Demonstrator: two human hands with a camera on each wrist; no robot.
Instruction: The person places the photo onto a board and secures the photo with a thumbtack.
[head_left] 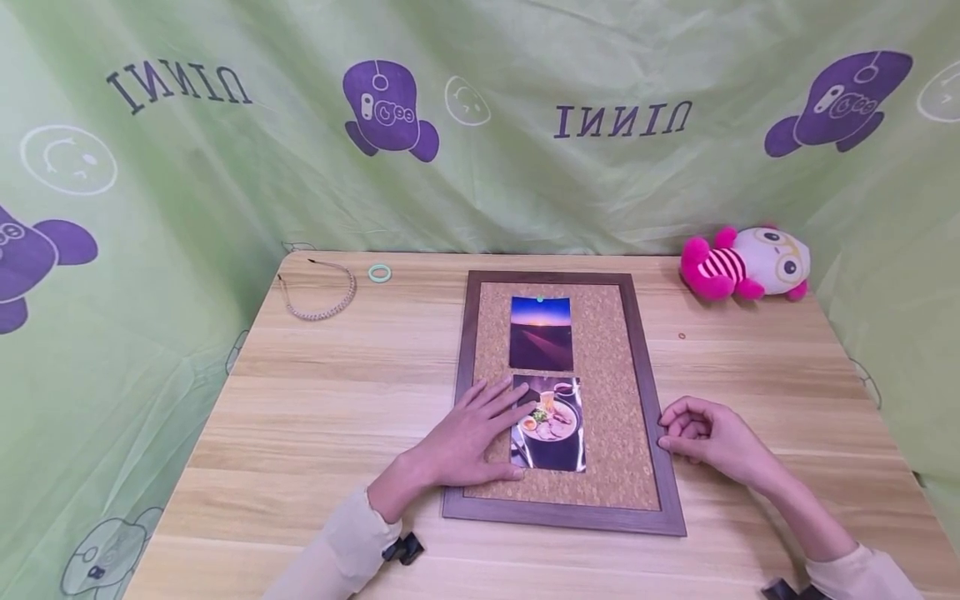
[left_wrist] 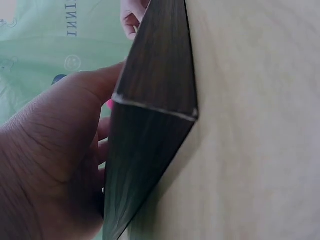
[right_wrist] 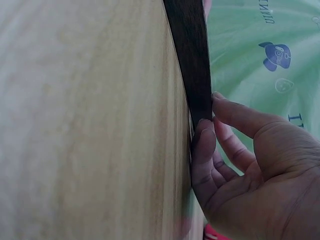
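Note:
A cork board point(head_left: 615, 400) in a dark wooden frame lies on the table. A sunset photo point(head_left: 542, 346) hangs on its upper part, with a small green pushpin point(head_left: 540, 298) at its top edge. Just below lies a photo of a ramen bowl point(head_left: 551, 425). My left hand point(head_left: 472, 433) rests spread across the board's left side, fingertips over the ramen photo's left edge. In the left wrist view its thumb side is by the frame corner point(left_wrist: 150, 107). My right hand point(head_left: 705, 433) holds the frame's right edge, thumb on top and curled fingers point(right_wrist: 202, 142) against the side.
A beaded headband point(head_left: 322, 316) and a mint-green ring point(head_left: 380, 273) lie at the table's back left. At the back right is a pink and white plush toy point(head_left: 750, 262), with a tiny brown ring point(head_left: 682, 336) in front. A green printed curtain point(head_left: 510, 192) surrounds the table.

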